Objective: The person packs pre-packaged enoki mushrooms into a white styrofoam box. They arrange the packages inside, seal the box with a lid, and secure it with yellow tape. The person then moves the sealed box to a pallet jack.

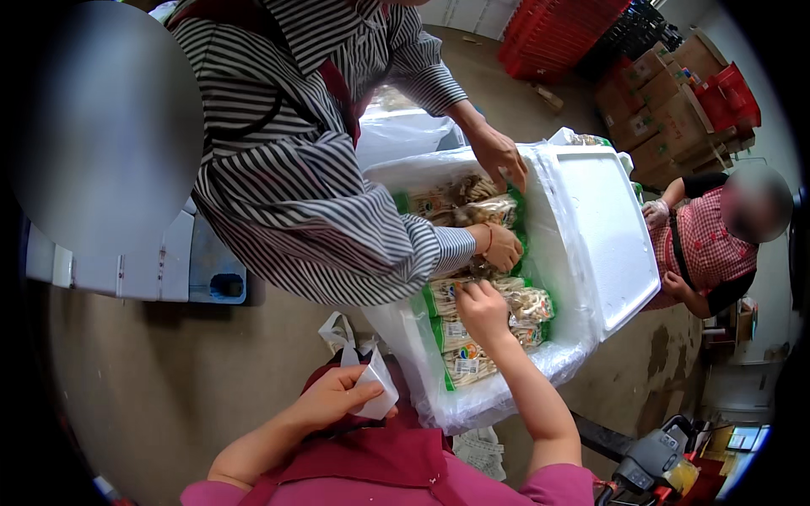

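Note:
A white foam box (pixel 443 405) lined with clear plastic film stands before me, holding green-edged bags of long pale mushrooms (pixel 465 364). My left hand (pixel 345 395) grips a folded piece of white label backing (pixel 378 387), to the left of the box. Inside the box, my right hand (pixel 484 310) rests with bent fingers on a mushroom bag; whether it pinches anything cannot be told. A co-worker in a striped shirt leans over the box from the far side, both hands on bags near the far end, close beyond my right hand.
A white foam lid (pixel 610 234) leans along the box's right side. Another person in a checked apron stands further right. Red crates (pixel 557 38) and cardboard boxes (pixel 674 114) are stacked behind. A handle with controls (pixel 645 458) is at lower right. A blue container (pixel 215 259) lies left.

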Motion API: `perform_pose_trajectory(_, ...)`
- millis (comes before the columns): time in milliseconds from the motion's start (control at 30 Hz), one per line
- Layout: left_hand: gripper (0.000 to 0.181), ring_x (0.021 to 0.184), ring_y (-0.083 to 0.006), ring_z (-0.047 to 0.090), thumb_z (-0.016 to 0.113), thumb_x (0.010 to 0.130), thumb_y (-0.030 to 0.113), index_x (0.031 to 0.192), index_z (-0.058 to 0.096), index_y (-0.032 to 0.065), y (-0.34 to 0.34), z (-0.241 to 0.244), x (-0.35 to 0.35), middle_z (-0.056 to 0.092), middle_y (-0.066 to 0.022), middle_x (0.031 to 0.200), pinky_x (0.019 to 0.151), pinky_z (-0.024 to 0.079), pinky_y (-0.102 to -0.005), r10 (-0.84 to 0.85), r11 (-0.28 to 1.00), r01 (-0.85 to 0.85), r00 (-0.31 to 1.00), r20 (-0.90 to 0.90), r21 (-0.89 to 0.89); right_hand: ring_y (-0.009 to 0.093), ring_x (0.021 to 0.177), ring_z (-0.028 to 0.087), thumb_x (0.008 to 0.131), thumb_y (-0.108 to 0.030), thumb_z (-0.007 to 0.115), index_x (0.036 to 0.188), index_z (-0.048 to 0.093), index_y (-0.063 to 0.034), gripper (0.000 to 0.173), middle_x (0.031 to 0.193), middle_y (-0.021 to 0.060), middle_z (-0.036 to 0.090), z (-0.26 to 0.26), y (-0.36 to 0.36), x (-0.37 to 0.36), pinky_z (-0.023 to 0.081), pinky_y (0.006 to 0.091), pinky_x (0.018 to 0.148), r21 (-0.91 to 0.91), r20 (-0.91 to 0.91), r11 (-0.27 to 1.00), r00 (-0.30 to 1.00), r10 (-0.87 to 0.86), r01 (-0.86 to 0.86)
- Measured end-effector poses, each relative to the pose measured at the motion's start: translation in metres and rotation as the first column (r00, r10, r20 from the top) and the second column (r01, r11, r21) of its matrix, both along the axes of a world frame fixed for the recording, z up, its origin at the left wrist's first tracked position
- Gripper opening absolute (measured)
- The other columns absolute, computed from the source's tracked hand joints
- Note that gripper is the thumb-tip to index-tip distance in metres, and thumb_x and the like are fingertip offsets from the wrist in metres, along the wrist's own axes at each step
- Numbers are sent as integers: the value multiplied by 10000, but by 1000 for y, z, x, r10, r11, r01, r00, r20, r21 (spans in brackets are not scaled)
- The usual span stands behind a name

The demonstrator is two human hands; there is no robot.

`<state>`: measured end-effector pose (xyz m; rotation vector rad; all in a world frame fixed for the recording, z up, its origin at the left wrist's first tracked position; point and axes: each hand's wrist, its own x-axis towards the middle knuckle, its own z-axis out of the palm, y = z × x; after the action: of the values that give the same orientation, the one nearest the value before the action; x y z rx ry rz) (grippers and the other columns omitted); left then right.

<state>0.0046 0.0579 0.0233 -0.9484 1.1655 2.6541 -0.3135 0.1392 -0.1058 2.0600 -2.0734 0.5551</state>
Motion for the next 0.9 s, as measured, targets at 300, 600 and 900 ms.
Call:
perform_pose_trajectory(300, 258, 827, -109, 615, 568, 964, 205, 1056, 642, -25, 4, -5, -17, 687, -57, 907, 755, 496, -263, 120, 958, -123, 992, -28, -260, 266, 742, 612, 699, -302, 770, 844, 719, -102, 252, 741, 61, 643, 120, -4, 55, 468, 375, 674, 265, 440, 950, 897, 33, -165)
perform_pose_trajectory(600, 330, 1045, -169, 629, 495, 948, 31, 1274, 501, -15, 1, -7, -11, 674, -114, 1110, 900, 475, -284, -118, 989, 119, 993, 15, -93, 283, 807, 624, 786, -79, 665, 886, 709, -56, 112, 858, 102, 670, 127, 18, 46, 478, 373, 733, 331, 692, 919, 717, -84, -213)
perform_pose_trajectory(900, 299, 1033, -276, 654, 476, 963, 61, 1233, 496, -67, 2, -11, -17, 658, -204, 1102, 933, 499, -368, 23, 1000, -23, 999, -46, 0, 395, 1028, 570, 835, -154, 545, 1171, 589, -2, 372, 1118, 181, 615, -50, 18, 32, 400, 487, 950, 196, 115, 978, 992, 57, -79)
